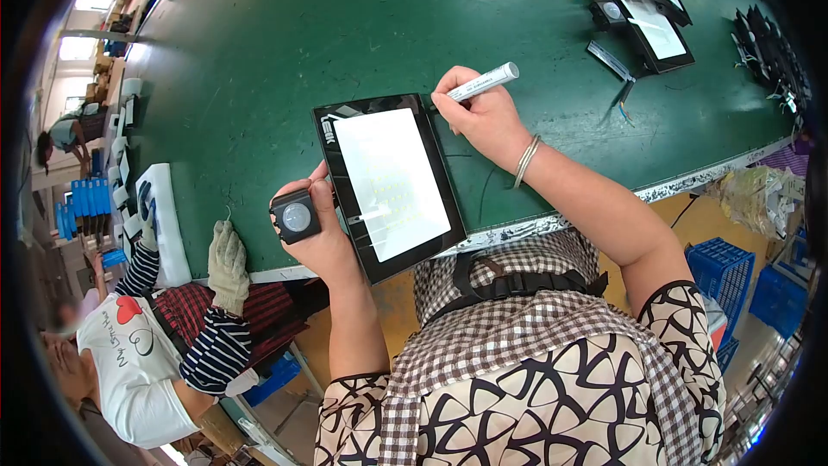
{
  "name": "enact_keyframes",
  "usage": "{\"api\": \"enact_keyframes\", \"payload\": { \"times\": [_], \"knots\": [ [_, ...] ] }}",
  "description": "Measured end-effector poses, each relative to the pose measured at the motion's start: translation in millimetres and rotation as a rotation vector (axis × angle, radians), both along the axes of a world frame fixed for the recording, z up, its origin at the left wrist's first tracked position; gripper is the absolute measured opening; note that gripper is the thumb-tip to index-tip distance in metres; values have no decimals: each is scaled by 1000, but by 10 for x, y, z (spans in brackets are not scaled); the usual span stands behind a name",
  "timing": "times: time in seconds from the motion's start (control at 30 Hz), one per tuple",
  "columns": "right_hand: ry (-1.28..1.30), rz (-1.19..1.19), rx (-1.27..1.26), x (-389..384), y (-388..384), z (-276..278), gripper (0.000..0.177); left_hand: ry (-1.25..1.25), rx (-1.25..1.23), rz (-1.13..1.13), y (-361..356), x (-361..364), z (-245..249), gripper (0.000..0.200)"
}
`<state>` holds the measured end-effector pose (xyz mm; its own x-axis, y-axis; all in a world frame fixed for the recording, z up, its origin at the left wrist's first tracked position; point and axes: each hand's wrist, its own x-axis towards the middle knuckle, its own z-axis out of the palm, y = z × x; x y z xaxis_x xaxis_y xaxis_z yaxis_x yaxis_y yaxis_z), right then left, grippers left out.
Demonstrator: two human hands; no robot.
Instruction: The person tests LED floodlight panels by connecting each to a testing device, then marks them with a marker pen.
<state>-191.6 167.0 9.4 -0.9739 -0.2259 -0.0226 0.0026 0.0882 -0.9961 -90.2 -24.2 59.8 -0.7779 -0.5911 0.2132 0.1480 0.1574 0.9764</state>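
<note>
A black-framed flat panel light (392, 181) with a bright white face lies tilted at the green table's near edge. Beside its left edge, my left hand (323, 237) is closed around a small black sensor unit (296, 217) with a round clear dome, which sits next to the panel's frame. At the panel's upper right corner, my right hand (483, 116) grips a white marker pen (483, 82) between thumb and fingers. The pen's lower end is hidden by the fingers.
More panel lights (660, 30) with loose wires lie at the back right of the green table (259, 60). Dark parts are stacked at the far right. A co-worker in gloves (228, 263) sits on the left, near a white foam piece (171, 224). Blue crates (720, 276) stand below right.
</note>
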Motion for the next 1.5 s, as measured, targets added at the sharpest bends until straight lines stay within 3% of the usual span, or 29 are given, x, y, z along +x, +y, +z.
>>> {"api": "enact_keyframes", "payload": {
  "times": [0.33,0.53,1.23,1.5],
  "knots": [
    [144,56,118,73,70,36,14,22,-17,5,-9,24,-38,14],
    [53,1,-20,64,63,-20,14,39,40,-7,-8,10,-40,14],
    [51,-59,49,-32,-54,26,14,41,40,-15,-14,-9,-23,15],
    [47,33,54,34,31,51,14,25,39,1,-24,-11,-31,13]
  ]
}}
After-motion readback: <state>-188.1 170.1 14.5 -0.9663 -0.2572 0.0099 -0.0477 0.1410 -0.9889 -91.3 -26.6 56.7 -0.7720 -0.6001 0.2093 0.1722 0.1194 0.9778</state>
